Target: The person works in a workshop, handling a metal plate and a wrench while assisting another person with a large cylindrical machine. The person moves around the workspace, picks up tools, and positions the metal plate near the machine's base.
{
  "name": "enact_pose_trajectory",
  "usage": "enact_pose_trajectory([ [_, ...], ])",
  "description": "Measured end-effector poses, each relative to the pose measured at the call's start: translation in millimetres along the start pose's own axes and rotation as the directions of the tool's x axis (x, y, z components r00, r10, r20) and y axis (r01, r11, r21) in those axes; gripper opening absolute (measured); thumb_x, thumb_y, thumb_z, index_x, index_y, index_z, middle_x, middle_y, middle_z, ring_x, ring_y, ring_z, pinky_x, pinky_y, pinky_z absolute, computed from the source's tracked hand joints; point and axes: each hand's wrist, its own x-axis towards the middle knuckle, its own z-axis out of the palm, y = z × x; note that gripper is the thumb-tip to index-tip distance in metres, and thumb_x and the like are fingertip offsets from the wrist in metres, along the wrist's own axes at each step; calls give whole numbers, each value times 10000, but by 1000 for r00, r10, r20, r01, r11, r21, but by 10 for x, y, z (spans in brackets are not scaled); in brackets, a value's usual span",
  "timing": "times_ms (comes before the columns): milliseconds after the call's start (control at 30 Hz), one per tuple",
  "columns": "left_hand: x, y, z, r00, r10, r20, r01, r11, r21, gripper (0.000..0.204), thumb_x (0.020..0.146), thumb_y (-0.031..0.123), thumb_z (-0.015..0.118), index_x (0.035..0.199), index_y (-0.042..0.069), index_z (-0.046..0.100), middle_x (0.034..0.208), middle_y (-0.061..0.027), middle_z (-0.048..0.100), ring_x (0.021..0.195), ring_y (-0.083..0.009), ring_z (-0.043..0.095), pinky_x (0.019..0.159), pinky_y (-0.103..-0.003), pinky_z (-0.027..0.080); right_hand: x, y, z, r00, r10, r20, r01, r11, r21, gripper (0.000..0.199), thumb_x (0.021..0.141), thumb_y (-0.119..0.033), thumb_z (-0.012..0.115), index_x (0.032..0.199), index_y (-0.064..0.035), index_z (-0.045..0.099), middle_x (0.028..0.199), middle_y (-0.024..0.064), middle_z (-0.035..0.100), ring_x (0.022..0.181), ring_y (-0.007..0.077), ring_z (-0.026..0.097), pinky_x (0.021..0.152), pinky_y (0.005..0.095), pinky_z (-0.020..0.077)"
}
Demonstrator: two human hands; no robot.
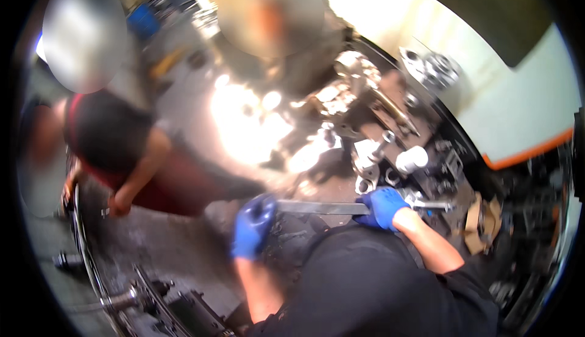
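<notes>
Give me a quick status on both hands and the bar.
Left hand and right hand, blue-gloved, grip opposite ends of flat metal bar. Bar level over greasy parts. Another person crouches left, apart.

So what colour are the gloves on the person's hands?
Blue, both left hand and right hand; head view.

A white cylindrical container (412, 158) stands among dark metal parts. Left of it, well apart, a crouching person in a dark red top (131, 154) grips a wheel rim (82, 239). Right of it lie cardboard scraps (478, 218); above it, a round metal casting (434, 67).
</notes>
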Motion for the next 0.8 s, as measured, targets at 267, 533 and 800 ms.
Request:
enact_pose_trajectory([
  [267,127,764,753,928,98,359,-187,957,220,267,1029,161,691,1210,-30,728,945,-77,724,814,-140,655,746,-303,547,-775,836,212,972,138,-191,-96,972,214,422,842,-400,771,1154,-116,772,1069,188,766,1002,411,730,924,506,568],
  [533,-102,2014,2112,678,62,733,-335,913,233,357,922,191,757,1166,-65,716,1338,-172,678,1223,-265,626,1111,-415,440,-1489,1532,554,874,340,-346,-163,878,449,490,804,-407,803,1212,-139,757,1122,182,758,1019,405,727,898,485,582],
  [800,92,1932,3737,244,-34,969,-594,785,177,405,985,99,687,1363,-47,680,1397,-137,686,1251,-210,637,1104,-361,470,-2612,1484,1256,500,792,-350,-402,571,716,353,873,-407,760,1090,-129,762,977,180,758,924,404,731,853,505,575],
])
